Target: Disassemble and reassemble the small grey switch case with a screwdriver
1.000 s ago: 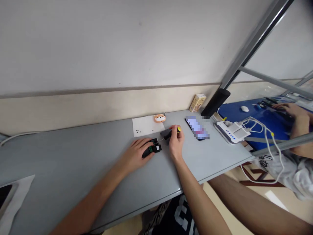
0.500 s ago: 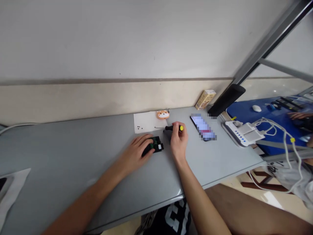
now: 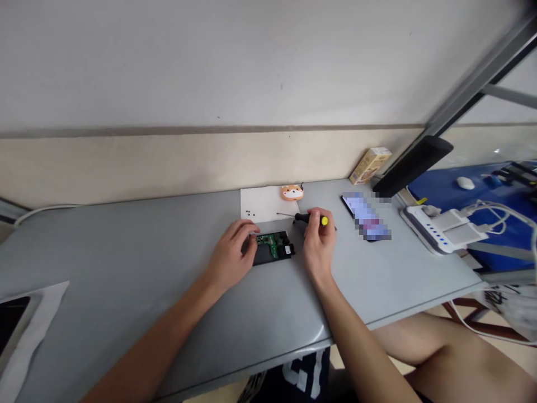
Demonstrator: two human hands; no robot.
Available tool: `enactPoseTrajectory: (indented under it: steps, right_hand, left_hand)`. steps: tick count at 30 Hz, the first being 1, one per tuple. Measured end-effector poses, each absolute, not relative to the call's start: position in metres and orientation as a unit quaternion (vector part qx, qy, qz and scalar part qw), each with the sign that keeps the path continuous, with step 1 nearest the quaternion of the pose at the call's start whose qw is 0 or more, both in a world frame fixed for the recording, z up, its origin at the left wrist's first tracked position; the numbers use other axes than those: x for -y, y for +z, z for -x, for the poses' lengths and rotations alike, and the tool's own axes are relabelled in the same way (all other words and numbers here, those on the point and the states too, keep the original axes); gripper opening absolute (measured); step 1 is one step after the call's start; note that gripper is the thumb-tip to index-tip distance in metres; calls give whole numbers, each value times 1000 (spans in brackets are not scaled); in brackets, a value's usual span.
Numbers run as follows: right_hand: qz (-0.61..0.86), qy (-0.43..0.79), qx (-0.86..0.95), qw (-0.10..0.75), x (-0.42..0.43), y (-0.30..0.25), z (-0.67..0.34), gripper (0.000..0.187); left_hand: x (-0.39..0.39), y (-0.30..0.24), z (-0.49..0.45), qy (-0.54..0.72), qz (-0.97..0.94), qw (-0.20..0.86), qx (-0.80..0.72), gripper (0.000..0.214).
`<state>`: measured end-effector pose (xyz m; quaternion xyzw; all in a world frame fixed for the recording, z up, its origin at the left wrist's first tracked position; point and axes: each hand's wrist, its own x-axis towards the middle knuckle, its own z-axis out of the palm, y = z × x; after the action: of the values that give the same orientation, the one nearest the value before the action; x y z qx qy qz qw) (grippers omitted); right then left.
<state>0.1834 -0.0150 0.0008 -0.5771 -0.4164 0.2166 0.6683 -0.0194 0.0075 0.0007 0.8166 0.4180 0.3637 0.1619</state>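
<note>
A flat black casing (image 3: 263, 256) with a green circuit board (image 3: 272, 246) in it lies on the grey table. My left hand (image 3: 233, 251) is closed at its left end, thumb and fingers curled together at the edge and covering that corner. My right hand (image 3: 321, 240) grips a screwdriver (image 3: 302, 218) by its black, yellow-ended handle, just right of the casing. Its thin shaft points left over a white sheet of paper (image 3: 266, 201). Several tiny dark screws (image 3: 250, 213) lie on the paper, with an orange animal-faced case (image 3: 292, 193) at its upper right.
To the right are a phone (image 3: 364, 217), a small box (image 3: 370, 165), a black cylinder (image 3: 413, 167) and a white power strip (image 3: 436, 229) with cables. A dark-screened device (image 3: 14, 322) rests on white paper at far left. The wall runs along the table's back.
My left hand has drawn back leftward across the casing, uncovering more of the circuit board. My right hand keeps its grip on the screwdriver. The whole view has shifted slightly.
</note>
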Motion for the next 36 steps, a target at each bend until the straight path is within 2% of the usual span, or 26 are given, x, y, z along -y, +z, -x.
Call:
enactPoseTrajectory:
  steps: [9, 17, 29, 36]
  right_hand:
    - [575, 231, 344, 706, 22, 17, -178, 40]
    - [565, 266, 348, 699, 22, 15, -176, 45]
    - [580, 256, 327, 701, 20, 13, -175, 48]
    - [590, 263, 324, 691, 19, 14, -176, 49]
  left_hand:
    - [-11, -5, 24, 352, -795, 159, -468, 18]
    - [-11, -4, 23, 274, -807, 132, -507, 28]
    - [-3, 5, 20, 311, -829, 131, -447, 9]
    - [-6, 3, 20, 338, -822, 127, -440, 12]
